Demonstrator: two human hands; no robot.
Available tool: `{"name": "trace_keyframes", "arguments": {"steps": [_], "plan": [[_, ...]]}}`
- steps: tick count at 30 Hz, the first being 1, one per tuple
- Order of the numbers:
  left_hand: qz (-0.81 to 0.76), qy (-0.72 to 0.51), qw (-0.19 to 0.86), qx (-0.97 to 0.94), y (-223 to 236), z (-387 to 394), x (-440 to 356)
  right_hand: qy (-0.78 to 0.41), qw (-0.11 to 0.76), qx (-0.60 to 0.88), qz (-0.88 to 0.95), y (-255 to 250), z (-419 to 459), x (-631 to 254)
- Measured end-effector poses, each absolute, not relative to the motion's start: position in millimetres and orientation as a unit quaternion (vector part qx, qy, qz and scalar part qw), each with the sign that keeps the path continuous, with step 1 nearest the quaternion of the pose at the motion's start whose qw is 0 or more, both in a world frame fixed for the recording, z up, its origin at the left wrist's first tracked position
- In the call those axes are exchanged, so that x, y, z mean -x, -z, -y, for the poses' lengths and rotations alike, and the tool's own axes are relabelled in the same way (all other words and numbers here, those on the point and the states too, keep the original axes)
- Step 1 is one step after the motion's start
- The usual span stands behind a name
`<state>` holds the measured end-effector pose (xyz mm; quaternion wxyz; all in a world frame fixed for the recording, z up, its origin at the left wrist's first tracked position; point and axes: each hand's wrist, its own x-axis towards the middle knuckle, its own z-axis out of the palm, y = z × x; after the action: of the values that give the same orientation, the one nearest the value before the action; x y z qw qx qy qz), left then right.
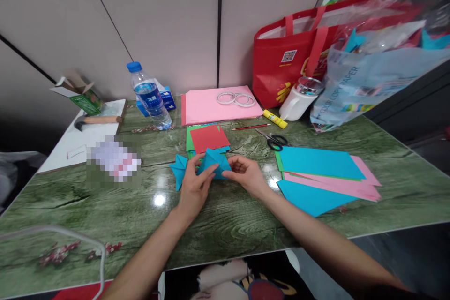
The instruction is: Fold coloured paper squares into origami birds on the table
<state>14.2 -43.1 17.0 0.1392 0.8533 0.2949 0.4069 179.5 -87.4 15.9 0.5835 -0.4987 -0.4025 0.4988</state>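
Between my two hands is a folded piece of blue paper [213,163] with a point standing up at its top. My left hand [197,176] grips its left side, thumb across the front. At its right corner, my right hand [247,173] pinches the paper between thumb and fingers. Another blue folded paper shape [179,171] lies on the table just left of my left hand. Right behind the held piece is a stack of square paper sheets, a red square [210,138] on top and green edges showing below.
Scissors [276,140], a red pencil [251,127] and a yellow glue stick [275,119] lie behind my right hand. Blue and pink sheets [319,163] spread at right. A water bottle [149,96], hammer [98,121], white mug [300,99] and red bag [270,65] stand or lie farther back.
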Motion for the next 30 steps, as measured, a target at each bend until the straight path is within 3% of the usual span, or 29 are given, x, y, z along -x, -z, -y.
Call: {"name": "trace_keyframes", "arguments": {"steps": [13, 21, 30], "plan": [[-0.283, -0.414, 0.086, -0.861, -16.0, 44.2, -13.0, -0.624, 0.571, 0.431, 0.313, -17.8, 86.1, -181.8], [-0.292, -0.404, 0.14, -0.856, -16.4, 45.0, -14.2, -0.536, 0.615, 0.464, 0.344, -16.8, 85.7, -180.4], [-0.294, -0.385, 0.235, -0.843, -13.7, 44.6, -14.0, -0.501, 0.587, 0.495, 0.399, -12.8, 84.9, -180.8]]}}
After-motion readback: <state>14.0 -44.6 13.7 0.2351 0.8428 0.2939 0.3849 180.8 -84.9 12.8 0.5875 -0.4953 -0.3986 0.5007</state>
